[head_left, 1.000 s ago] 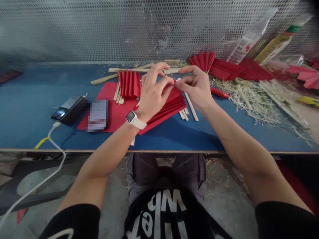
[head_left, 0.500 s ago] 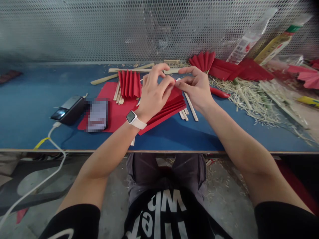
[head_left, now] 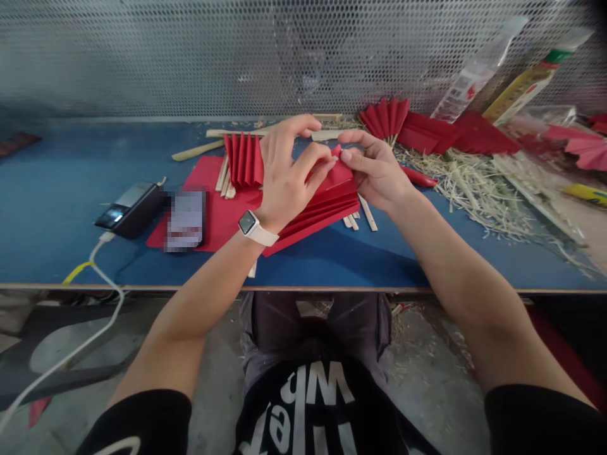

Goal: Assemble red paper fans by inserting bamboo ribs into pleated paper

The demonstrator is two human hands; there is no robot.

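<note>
A sheet of red paper (head_left: 320, 218), folded into accordion pleats, lies slantwise beneath my hands. My left hand (head_left: 291, 167), with a pale watch on the wrist, pinches the paper's upper edge between thumb and index finger. Close on its right, my right hand (head_left: 377, 165) pinches the same edge, which curls up between the two sets of fingertips. Thin bamboo strips (head_left: 367, 213) poke out from under the pleats on the right. Left of my left hand stands another pleated red paper (head_left: 244, 161) on a flat red sheet (head_left: 218, 221).
A phone (head_left: 186, 218) rests on the flat sheet, beside a black device (head_left: 129, 208) with a white cable. Bamboo shavings (head_left: 467, 189), a red-handled knife (head_left: 420, 177), a red paper fan (head_left: 386, 119) and two tilted bottles (head_left: 531, 82) occupy the right. A perforated metal panel (head_left: 190, 57) closes the back.
My right hand has shifted slightly right and down along the paper's upper edge. The paper's right end has lifted a little, and its edge now curls up between my fingertips.
</note>
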